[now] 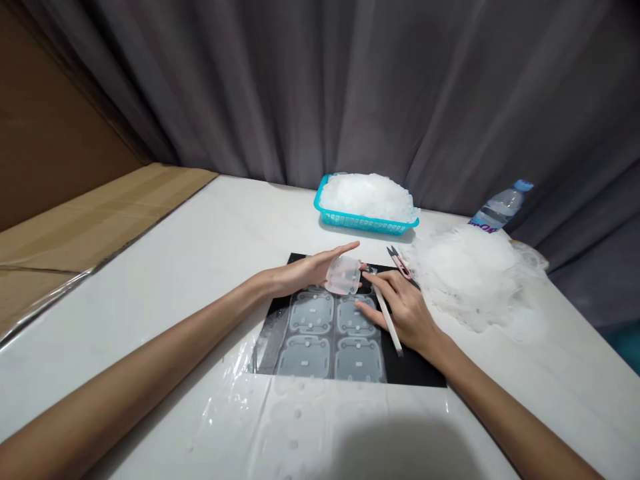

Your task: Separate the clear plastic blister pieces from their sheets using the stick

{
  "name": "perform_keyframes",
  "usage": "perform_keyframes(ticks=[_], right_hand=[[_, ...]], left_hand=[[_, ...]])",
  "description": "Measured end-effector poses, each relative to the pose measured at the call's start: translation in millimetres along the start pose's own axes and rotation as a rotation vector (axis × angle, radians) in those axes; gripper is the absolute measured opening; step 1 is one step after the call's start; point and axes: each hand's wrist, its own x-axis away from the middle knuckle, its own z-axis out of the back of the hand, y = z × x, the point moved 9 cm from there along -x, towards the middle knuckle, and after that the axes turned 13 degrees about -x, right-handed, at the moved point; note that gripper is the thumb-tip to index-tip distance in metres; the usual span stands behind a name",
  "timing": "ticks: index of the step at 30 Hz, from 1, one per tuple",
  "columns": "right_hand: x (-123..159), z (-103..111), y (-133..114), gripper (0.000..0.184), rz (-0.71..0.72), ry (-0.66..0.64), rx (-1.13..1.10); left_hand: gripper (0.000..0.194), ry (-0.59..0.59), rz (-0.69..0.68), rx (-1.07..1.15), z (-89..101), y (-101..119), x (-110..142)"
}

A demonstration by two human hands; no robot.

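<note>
My left hand (320, 265) holds a frosted, rounded-square plastic piece (343, 275) by its left side, the thumb raised above it. To the right of that piece, my right hand (403, 307) is closed around a slim white-handled tool (389, 317). A small dark or metallic part shows near the tool's far end, but its kind is unclear. Beneath both hands lies a clear sheet (305, 355) with several similar rounded-square shapes, resting partly on a black mat (417, 367). Pink-handled thread snips (399, 261) lie just beyond my right hand.
A turquoise basket (367, 224) heaped with translucent pieces stands at the back. On the right are a loose pile of translucent pieces (470, 273) and a tilted water bottle (501, 205). Cardboard (110, 213) borders the white table (165, 320) on the left; a grey curtain (280, 87) hangs behind.
</note>
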Motion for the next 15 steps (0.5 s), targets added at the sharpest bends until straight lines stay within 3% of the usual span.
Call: perform_keyframes(ticks=[11, 15], right_hand=[[0.6, -4.5, 4.9, 0.036, -0.052, -0.028, -0.005], [2.5, -5.1, 11.4, 0.033, -0.103, -0.025, -0.038]], left_hand=[[0.068, -0.023, 0.025, -0.075, -0.3, -1.4, 2.2], [0.072, 0.007, 0.063, -0.238, 2.2, -0.2, 7.8]])
